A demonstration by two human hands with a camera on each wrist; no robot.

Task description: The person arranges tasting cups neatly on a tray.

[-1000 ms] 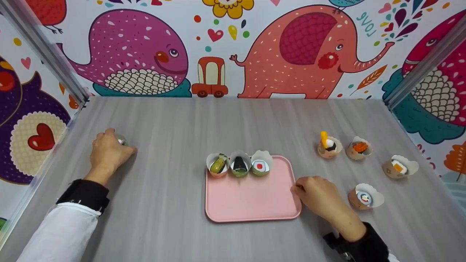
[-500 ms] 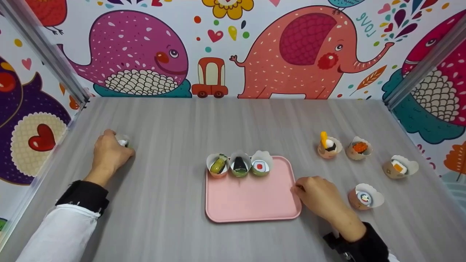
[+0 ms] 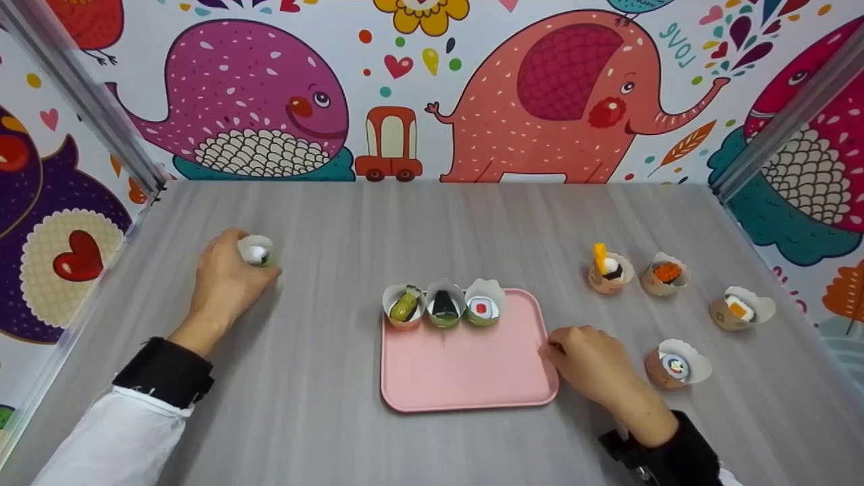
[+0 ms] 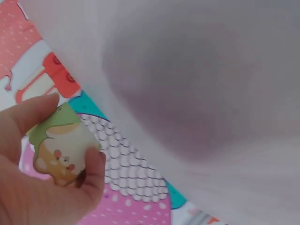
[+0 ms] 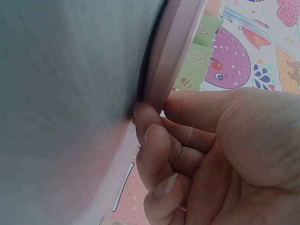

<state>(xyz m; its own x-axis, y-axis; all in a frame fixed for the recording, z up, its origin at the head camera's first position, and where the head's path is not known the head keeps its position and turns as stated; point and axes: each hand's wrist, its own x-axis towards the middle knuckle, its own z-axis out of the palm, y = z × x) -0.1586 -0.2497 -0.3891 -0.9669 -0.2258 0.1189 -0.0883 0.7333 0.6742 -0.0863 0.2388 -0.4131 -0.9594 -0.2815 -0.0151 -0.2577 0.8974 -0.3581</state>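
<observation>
On the left, my left hand (image 3: 229, 280) grips a paper cupcake cup (image 3: 258, 250) with something white inside. The left wrist view shows this cup (image 4: 65, 145) between thumb and fingers, green with a cartoon animal on its side. My right hand (image 3: 594, 364) pinches the right rim of the pink tray (image 3: 472, 378). In the right wrist view, thumb and forefinger meet at the tray's edge (image 5: 164, 65). Along the tray's far side stand a cup with a green piece (image 3: 405, 306), a cup with a black-wrapped piece (image 3: 444, 305) and a cup with a red-centred roll (image 3: 483, 307).
Right of the tray stand several more cups: one with a yellow-topped piece (image 3: 609, 271), one with orange roe (image 3: 666, 273), one with a white and orange piece (image 3: 741, 308), and one with a blue-ringed roll (image 3: 677, 364). Patterned walls (image 3: 398, 61) border the grey table (image 3: 324, 351).
My left hand has lifted the cup and carried it right and slightly away from me. The right hand, the tray and the other cups have kept their places.
</observation>
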